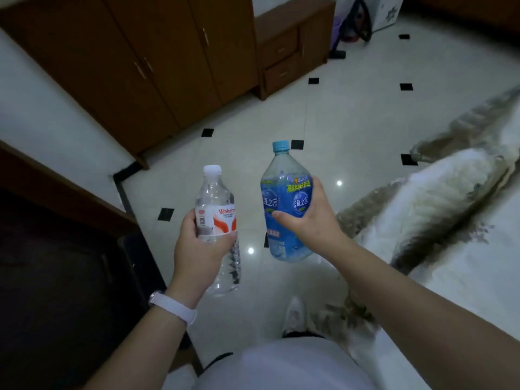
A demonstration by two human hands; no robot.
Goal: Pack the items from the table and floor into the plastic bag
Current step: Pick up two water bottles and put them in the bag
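My left hand (pixel 197 246) grips a clear water bottle (pixel 215 204) with a white cap and a red and white label, held upright above the floor. My right hand (pixel 309 218) is wrapped around a larger blue bottle (pixel 281 192) with a light blue cap and a blue label, also upright. The two bottles are side by side, a little apart. No plastic bag is in view.
White floor tiles (pixel 351 114) with small black squares lie below. A brown wardrobe (pixel 140 60) and a low drawer cabinet (pixel 287 49) stand at the back. A dark table (pixel 56 249) is at my left. A white and brown bedcover (pixel 436 198) lies at my right.
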